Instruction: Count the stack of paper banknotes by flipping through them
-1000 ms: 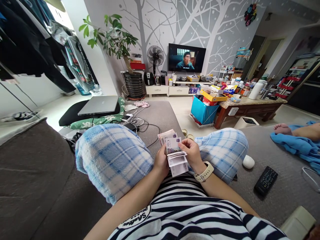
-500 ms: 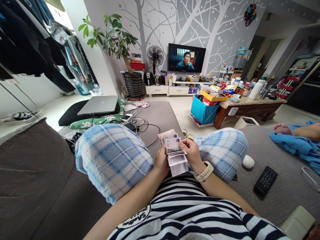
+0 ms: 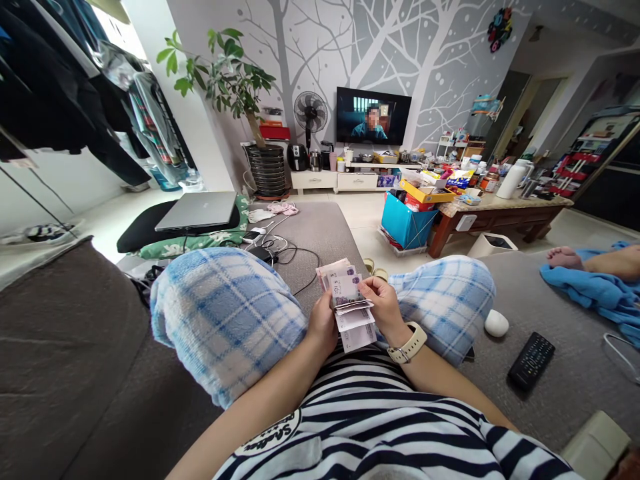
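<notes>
Left hand (image 3: 323, 327) and right hand (image 3: 384, 303) are both curled in on a bundle of notes (image 3: 345, 287), which is held up between the two legs of the checked trousers (image 3: 225, 320), just in front of the striped shirt (image 3: 380, 420). At their left edge the notes are gripped by the left hand; its fingers are mostly hidden, so how tightly they are bent cannot be told. At their right edge the notes are pinched between the thumb and bent fingers of the right hand. Purple notes are spread in steps, with the lowest ones hung toward the shirt, and pinkish ones are seen at the far left corner. A watch (image 3: 410, 342) is worn on the right wrist, to the right of the notes and a little below.

Beyond the notes, cables (image 3: 295, 248) are strewn over the grey sofa (image 3: 320, 223), and a laptop (image 3: 197, 210) is set farther to the left. Right of the notes, a mouse (image 3: 497, 323) and a remote (image 3: 531, 362) are laid near each other; farther right, another person's foot (image 3: 565, 259) is rested by a blue cloth (image 3: 575, 287). Well beyond the notes, a TV (image 3: 374, 117) is mounted, flanked on its left by a fan (image 3: 311, 112) and a plant (image 3: 225, 73).
</notes>
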{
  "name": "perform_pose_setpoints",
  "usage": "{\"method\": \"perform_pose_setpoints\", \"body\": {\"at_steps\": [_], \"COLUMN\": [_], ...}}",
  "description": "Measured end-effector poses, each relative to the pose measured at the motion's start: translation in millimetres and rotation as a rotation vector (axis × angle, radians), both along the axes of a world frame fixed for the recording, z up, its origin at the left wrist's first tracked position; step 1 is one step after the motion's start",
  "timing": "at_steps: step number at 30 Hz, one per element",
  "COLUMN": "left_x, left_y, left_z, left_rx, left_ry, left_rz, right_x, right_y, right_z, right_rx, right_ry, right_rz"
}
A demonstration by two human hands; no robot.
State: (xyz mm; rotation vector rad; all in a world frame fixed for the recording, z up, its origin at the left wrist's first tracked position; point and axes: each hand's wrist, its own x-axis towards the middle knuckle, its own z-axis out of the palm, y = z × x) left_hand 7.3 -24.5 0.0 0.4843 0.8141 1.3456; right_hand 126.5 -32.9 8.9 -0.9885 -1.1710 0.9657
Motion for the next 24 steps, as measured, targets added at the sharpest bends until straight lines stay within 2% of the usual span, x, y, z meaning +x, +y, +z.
{"method": "perform_pose_setpoints", "body": {"at_steps": [19,24], "left_x": [-1.7,-1.6], "left_y": [-1.2,0.9], "left_z": [-3.4,-3.2], "left_rx": [0.069,-0.012], "left_ry": [0.042,-0.034], "left_rz": [0.003,-0.001], "right_x": [2.5,3.2], "right_y": [0.7,1.8], "right_z": [-2.7,-7.6], "right_rx": [0.016,0.024], "right_ry": [-0.038,0.021], "right_rz": [0.004,0.048]}}
